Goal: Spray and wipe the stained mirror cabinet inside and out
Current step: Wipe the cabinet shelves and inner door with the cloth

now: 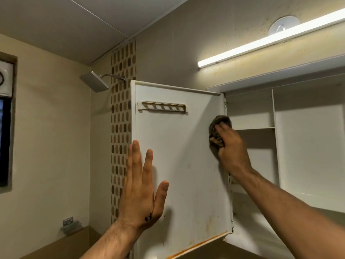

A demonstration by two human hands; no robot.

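Against the open door (179, 156) of the wall-mounted mirror cabinet (308, 146), hinge side, right hand (230, 148) fingers curl round a brown cloth (217, 128). Left hand (141, 186) fingers, straight and spread, press the free edge. Orange staining (201, 244) lines the bottom edge.

Stained cabinet door (179, 156) open, cloth (217, 126) seemingly touching.

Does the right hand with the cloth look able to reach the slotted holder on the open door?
Probably yes. The right hand presses the cloth on that same door, bare panel lies between it and the slotted holder, and the left hand rests lower down.
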